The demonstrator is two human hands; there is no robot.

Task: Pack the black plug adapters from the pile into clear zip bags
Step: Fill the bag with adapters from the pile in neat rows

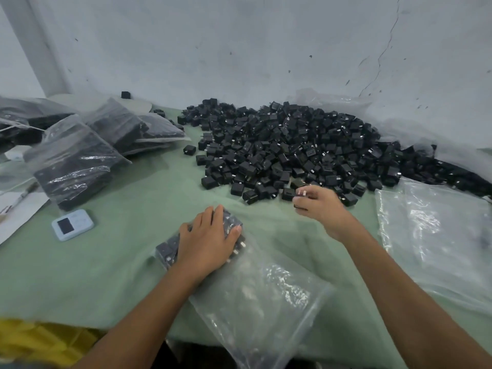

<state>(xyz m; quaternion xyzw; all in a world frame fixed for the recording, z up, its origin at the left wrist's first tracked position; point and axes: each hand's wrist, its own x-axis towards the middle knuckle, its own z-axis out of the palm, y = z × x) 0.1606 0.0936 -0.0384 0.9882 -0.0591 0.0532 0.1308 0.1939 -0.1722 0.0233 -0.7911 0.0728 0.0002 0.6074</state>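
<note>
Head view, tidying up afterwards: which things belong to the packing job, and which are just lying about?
Job: adapter pile, bag under left hand, adapter in right hand, filled bags, spare clear bags.
Lying about: white device, papers, yellow stack.

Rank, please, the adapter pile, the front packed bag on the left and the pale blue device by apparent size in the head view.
1. the pile
2. the packed bag
3. the device, nearer the camera than the pile yet plainly smallest

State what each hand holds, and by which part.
The right hand pinches a black adapter by its body; the left hand holds nothing, pressing flat on bagged adapters.
</note>
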